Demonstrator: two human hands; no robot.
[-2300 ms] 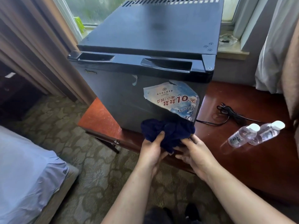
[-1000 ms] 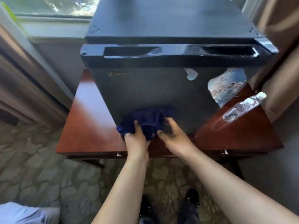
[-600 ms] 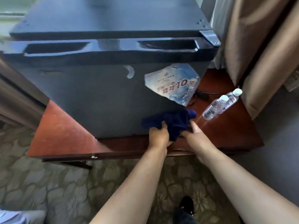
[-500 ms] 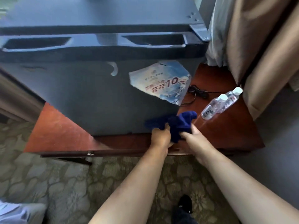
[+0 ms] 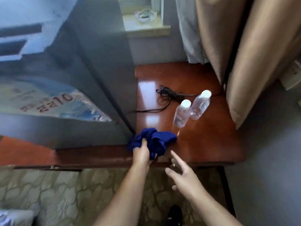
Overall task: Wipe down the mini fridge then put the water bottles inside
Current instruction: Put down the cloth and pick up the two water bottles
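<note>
Your left hand (image 5: 141, 154) grips one blue cloth (image 5: 156, 139) at the mini fridge's (image 5: 91, 79) lower right corner; your right hand (image 5: 184, 175), fingers spread, holds nothing. Right of the mini fridge lie two touching water bottles (image 5: 181, 114), one black cord (image 5: 169, 95) between.

hotel guest room, mini fridge (image 5: 91, 62) with price sticker (image 5: 48, 101) on wooden desk (image 5: 203, 144), heavy curtains (image 5: 244, 54), patterned carpet (image 5: 57, 193)

The glossy red-brown wooden surface (image 5: 203, 144) carries the mini fridge (image 5: 73, 79) on its left part. To the right two clear water bottles (image 5: 182, 113) lie side by side, touching, white caps pointing away. Just behind them lies a black cord (image 5: 169, 95). A bunched blue cloth (image 5: 153, 141) rests at the fridge's near corner.
</note>
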